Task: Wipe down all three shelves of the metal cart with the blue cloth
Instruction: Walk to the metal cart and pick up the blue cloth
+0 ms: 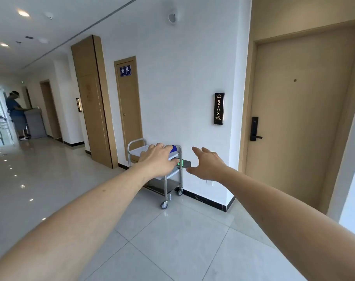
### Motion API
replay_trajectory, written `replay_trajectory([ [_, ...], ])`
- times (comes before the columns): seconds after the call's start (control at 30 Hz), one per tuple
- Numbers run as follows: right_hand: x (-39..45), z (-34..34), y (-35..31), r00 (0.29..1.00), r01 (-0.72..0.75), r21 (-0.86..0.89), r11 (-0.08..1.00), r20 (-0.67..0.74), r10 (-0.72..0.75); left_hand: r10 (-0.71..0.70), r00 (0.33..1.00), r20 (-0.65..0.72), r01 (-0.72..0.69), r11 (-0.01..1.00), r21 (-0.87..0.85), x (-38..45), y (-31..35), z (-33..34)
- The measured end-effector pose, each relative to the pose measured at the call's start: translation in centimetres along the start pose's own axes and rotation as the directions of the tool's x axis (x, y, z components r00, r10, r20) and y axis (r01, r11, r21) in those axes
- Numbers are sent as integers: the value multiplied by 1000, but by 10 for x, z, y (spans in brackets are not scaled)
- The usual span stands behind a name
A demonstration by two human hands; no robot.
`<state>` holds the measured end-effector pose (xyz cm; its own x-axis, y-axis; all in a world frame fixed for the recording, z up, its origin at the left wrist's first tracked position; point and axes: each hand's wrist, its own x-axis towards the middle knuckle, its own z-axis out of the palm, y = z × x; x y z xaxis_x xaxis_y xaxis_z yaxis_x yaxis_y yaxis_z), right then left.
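Hallway, glossy pale tile floor (172,240), white wall (172,88) with black skirting. 1 metal cart (173,180) on castors stands against the wall, past the fingertips of both hands. Cart has 3 shelves: top and middle each carry 1 white tray, contents not visible; bottom shelf bare metal. 1 blue cloth (174,148) on the top shelf, peeking out just beyond the left fingers. 2 arms stretched forward. Left hand (159,159) in line with the cart top, fingers relaxed and close together, holding nothing; contact with cloth cannot tell. Right hand (208,164) in the air right of the cart, fingers spread, thumb out, holding nothing. Door (298,118) with black lock right of the right fingers; plate 8708 (219,108) above them. Narrow door with blue sign (125,71) above the left fingers. 1 person (16,114) far down the hall.
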<state>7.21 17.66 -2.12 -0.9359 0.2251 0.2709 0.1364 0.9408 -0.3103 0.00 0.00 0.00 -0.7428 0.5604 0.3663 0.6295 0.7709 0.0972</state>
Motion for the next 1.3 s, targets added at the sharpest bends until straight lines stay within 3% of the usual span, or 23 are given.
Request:
replay_trajectory([
  [0.37,92,18,34,999,44,-10,999,1,-44,-33,999,3,33,999,43,84,-8,41],
  [1.0,264,11,168,995,94,11,995,33,-95,-109,994,-32,111,992,68,274,32,100],
  [1.3,317,30,176,995,86,5,996,44,-87,-101,995,-12,102,993,65,326,13,128],
])
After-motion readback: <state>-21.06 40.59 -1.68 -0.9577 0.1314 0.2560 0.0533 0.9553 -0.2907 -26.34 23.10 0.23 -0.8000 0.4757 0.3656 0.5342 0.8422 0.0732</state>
